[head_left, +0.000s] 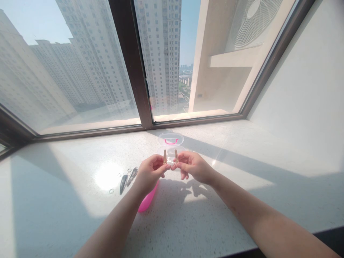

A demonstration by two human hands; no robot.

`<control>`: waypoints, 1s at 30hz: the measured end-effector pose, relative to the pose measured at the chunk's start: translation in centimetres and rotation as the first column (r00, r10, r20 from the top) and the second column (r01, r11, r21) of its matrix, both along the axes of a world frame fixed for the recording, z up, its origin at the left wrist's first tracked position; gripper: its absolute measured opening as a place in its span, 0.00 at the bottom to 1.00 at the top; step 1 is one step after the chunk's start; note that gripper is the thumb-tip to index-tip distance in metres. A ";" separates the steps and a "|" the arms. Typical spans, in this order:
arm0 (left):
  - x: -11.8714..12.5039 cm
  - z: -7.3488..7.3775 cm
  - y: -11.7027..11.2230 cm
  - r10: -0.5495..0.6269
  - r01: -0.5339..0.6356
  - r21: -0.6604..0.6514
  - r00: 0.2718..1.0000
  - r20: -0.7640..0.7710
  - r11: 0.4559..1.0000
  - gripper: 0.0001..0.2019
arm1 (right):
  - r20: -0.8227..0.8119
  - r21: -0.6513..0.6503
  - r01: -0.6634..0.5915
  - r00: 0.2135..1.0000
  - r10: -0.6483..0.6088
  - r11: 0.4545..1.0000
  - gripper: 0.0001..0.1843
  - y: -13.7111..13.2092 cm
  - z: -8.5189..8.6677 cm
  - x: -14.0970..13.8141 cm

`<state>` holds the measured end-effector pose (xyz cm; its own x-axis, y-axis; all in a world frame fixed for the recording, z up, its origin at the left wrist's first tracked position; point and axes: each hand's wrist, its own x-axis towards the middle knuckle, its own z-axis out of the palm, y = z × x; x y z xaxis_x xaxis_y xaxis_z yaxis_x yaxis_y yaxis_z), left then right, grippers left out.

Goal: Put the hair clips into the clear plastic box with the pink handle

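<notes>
My left hand (150, 171) pinches an upright, tapered gold-brown hair clip (165, 157) between thumb and fingers. A matching clip (176, 156) stands upright in the pinch of my right hand (195, 166). The thumbs of both hands nearly meet, with the two clips side by side. Just behind them is a clear plastic box (171, 149), its lid (163, 138) raised and fitted with a pink handle (171, 142). My left forearm partly covers a bright pink object (146, 204) whose kind I cannot make out.
Left of my left hand lie two dark snap hair clips (123, 184) and several small rings (111, 191) on the speckled white sill (166, 229). The brown window frame (146, 123) borders the back, a white wall (301, 93) the right. Strong sunlight glares on the sill.
</notes>
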<state>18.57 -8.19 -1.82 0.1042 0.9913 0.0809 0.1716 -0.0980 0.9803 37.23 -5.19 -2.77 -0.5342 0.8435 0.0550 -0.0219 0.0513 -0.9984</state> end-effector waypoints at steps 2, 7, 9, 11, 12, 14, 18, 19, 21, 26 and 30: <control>0.0 0.0 -0.1 0.001 -0.001 -0.004 1.000 -0.002 1.000 0.08 | 0.001 -0.001 -0.001 1.000 0.001 1.000 0.11 0.0 0.0 0.0; 0.0 0.1 -0.1 -0.009 0.008 -0.008 1.000 -0.002 1.000 0.08 | -0.001 -0.003 -0.005 1.000 0.005 1.000 0.10 0.0 0.0 0.0; 0.0 0.1 -0.1 -0.009 0.008 -0.010 1.000 -0.004 1.000 0.08 | -0.003 -0.003 -0.006 1.000 0.006 1.000 0.10 0.0 0.0 0.0; 0.0 0.1 0.0 -0.006 0.005 -0.012 1.000 -0.005 1.000 0.08 | -0.003 -0.006 -0.004 1.000 0.004 1.000 0.10 0.0 0.0 0.0; 0.0 0.1 0.0 -0.006 0.006 -0.012 1.000 -0.005 1.000 0.08 | -0.002 -0.008 -0.002 1.000 0.002 1.000 0.10 0.0 0.0 0.0; 0.0 0.0 0.0 -0.007 0.006 -0.012 1.000 -0.007 1.000 0.08 | 0.001 -0.010 0.003 1.000 -0.003 1.000 0.10 0.0 0.0 -0.1; 0.0 0.0 0.0 -0.003 0.003 -0.011 1.000 -0.017 1.000 0.08 | 0.004 -0.007 0.005 1.000 -0.005 1.000 0.10 0.0 0.1 -0.1; -0.1 -0.1 0.0 -0.004 0.004 -0.010 1.000 -0.018 1.000 0.08 | 0.004 -0.007 0.004 1.000 -0.004 1.000 0.10 0.0 0.1 -0.1; -0.1 -0.1 0.0 -0.005 0.005 -0.010 1.000 -0.022 1.000 0.08 | 0.005 -0.005 0.001 1.000 -0.001 1.000 0.09 0.0 0.0 -0.1; -0.1 0.0 0.0 -0.001 0.001 -0.008 0.999 -0.041 1.000 0.08 | 0.006 -0.006 0.003 1.000 -0.003 1.000 0.09 0.0 0.0 0.0; 0.0 0.0 0.0 -0.007 0.007 -0.005 0.999 -0.035 1.000 0.07 | 0.008 -0.007 0.003 1.000 -0.003 1.000 0.08 0.0 -0.1 0.0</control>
<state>18.52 -8.24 -1.82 0.1141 0.9909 0.0720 0.2051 -0.0944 0.9742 37.22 -5.18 -2.83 -0.5319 0.8456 0.0446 -0.0140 0.0439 -0.9989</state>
